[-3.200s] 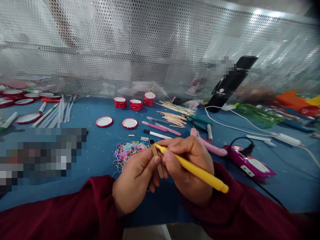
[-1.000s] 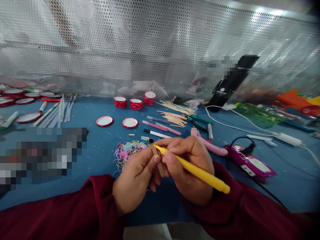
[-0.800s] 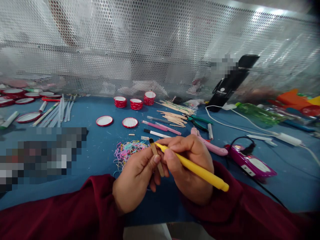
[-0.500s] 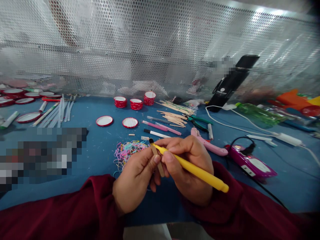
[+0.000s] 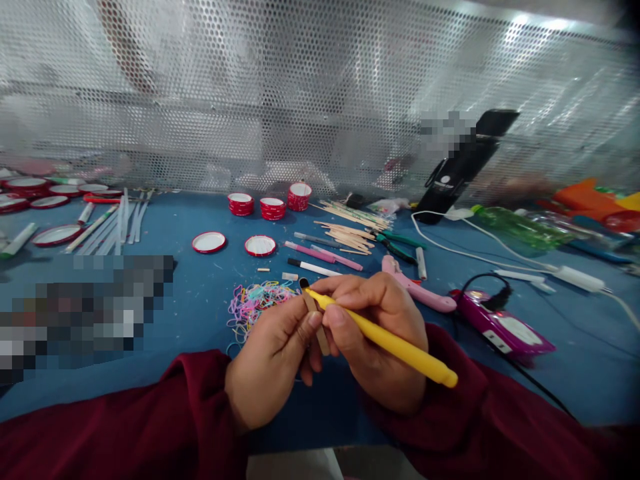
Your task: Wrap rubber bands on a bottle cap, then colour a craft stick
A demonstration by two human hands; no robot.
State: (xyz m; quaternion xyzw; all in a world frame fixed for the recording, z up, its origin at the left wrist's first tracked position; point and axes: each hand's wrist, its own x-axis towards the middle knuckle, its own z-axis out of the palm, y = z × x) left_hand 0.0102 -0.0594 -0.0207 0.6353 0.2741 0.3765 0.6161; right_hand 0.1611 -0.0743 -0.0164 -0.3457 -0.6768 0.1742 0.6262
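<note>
Between the thumb and fingers of my left hand is a flat wooden craft stick, its upper end dark. My right hand grips a yellow marker like a pen. The marker's tip meets the stick just below the dark end, or lies very close to it; I cannot tell which. Behind my left hand lies a heap of pastel rubber bands, partly hidden by the fingers. A white pen with a black cap lies just beyond my hands.
Red-rimmed lids and stacks of them stand ahead. Wooden sticks, green-handled pliers and a pink glue gun lie right of centre. Farther right are a purple power strip, white cable and black bottle. Glue sticks lie left.
The marker's tip has shifted very slightly at the stick's dark end. Both hands keep their grips, and the things on the table stay in place.
</note>
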